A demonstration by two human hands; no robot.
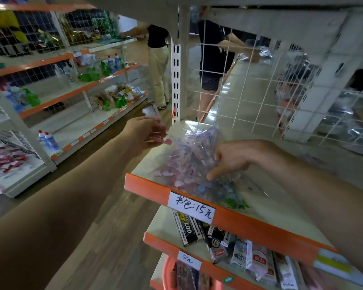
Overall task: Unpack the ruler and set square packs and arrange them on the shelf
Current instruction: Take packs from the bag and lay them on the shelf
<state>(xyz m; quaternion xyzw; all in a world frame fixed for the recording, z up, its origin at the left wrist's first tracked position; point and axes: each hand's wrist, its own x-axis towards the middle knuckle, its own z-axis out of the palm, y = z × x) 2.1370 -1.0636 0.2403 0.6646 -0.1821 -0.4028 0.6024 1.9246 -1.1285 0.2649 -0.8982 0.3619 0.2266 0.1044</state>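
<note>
On the cream shelf (277,214) with an orange front edge lies a loose pile of ruler and set square packs (189,162), clear plastic showing pink and blue. The right hand (233,162) grips the pile, fingers curled into the plastic. The left hand (143,132) pinches a pink pack (156,122) just off the shelf's left end. A handwritten price label (192,207) sits on the edge.

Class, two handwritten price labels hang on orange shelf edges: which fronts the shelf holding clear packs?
The upper, wider label reading 15元; the smaller 5元 label sits one level lower.
</note>
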